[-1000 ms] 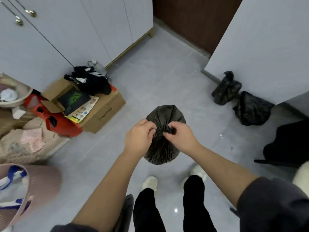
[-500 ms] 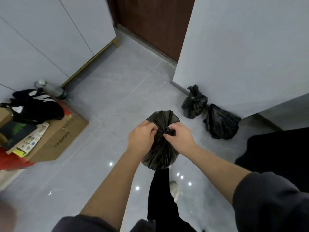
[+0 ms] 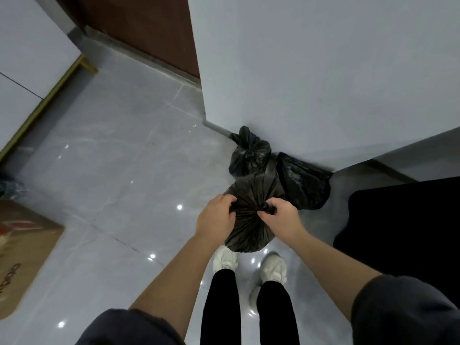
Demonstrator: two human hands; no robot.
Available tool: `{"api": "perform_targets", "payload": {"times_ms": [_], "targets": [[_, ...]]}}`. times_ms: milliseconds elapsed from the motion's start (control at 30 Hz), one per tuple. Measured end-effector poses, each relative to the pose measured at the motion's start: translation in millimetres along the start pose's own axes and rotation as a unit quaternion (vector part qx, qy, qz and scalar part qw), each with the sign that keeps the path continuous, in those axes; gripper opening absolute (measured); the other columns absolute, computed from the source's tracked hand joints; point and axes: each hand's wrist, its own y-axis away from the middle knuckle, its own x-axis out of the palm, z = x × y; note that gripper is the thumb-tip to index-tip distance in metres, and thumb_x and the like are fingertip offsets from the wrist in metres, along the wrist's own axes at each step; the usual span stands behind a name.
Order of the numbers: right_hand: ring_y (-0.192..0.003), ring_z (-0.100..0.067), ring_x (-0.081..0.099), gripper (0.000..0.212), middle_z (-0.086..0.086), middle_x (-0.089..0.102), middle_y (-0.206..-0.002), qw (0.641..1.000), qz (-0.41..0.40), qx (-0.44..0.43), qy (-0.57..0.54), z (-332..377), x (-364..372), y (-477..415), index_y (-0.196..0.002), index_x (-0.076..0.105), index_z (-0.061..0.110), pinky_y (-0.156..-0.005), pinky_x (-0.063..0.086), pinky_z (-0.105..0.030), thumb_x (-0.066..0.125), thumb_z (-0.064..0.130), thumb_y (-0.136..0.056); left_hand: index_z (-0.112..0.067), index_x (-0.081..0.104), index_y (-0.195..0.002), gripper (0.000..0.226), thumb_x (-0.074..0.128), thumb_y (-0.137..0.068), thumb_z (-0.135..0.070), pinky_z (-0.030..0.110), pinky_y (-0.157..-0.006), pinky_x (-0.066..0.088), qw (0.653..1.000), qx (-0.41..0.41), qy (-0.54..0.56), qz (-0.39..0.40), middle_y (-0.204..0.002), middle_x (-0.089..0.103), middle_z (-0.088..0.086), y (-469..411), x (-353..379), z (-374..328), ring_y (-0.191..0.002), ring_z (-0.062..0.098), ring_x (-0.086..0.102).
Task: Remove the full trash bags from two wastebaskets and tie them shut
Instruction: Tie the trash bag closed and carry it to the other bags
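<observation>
The fingers of the left hand (image 3: 216, 219) and right hand (image 3: 282, 221) pinch the knotted neck of the trash bag (image 3: 249, 232); two other bags (image 3: 250, 155) lie at its one o'clock. Tying looks nearly finished.

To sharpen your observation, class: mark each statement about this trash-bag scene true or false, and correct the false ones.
1. The left hand and right hand both hold the bag. True.
2. The held bag is white. False: it is black.
3. Two other bags lie by the wall. True.
4. The shoes are black. False: they are white.
5. The box is on the person's right. False: it is on the left.
</observation>
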Motion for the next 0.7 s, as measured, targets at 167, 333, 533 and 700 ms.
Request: {"api": "perform_targets", "payload": {"times_ms": [167,333,533,700], "targets": [[-0.065,-0.009,0.052,0.018,0.008,0.054,-0.064,0.999,0.000,0.042,-0.020,-62,-6,-63,-0.068,0.060,0.016,-0.051,0.035,-0.013,0.068,0.016,-0.084,-0.018,0.043,-0.137,0.051,0.056,-0.088,-0.022,0.034,-0.093,0.045,0.993,-0.084,0.045,0.068,-0.131,0.049,0.007,-47,77,12,-0.115,0.022,0.052],[-0.063,-0.007,0.053,0.022,0.007,0.056,-0.063,0.995,-0.013,0.081,-0.050,-116,-2,-113,-0.064,0.058,0.018,-0.055,0.038,-0.013,0.069,0.019,-0.083,-0.017,0.022,-0.148,0.074,0.062,-0.085,-0.021,0.033,-0.100,0.041,0.974,-0.134,0.118,0.137,-0.140,0.044,0.012,-92,150,19,-0.124,0.027,0.049],[-0.079,-0.024,0.070,0.014,-0.006,0.071,-0.074,0.976,-0.063,0.148,-0.150,-170,1,-171,-0.070,0.066,0.012,-0.083,0.056,-0.039,0.069,0.019,-0.081,-0.024,0.014,-0.150,0.090,0.066,-0.077,-0.029,0.045,-0.109,0.039,0.964,-0.101,0.189,0.155,-0.150,0.033,0.009,-152,207,26,-0.134,0.024,0.040],[-0.072,-0.023,0.070,0.021,-0.014,0.068,-0.078,0.940,-0.118,0.201,-0.251,-200,-3,-208,-0.063,0.058,0.013,-0.064,0.053,-0.031,0.066,0.014,-0.083,-0.023,0.015,-0.151,0.083,0.065,-0.084,-0.024,0.032,-0.111,0.033,0.960,-0.098,0.180,0.191,-0.152,0.031,0.006,-188,232,19,-0.136,0.022,0.038]]}}
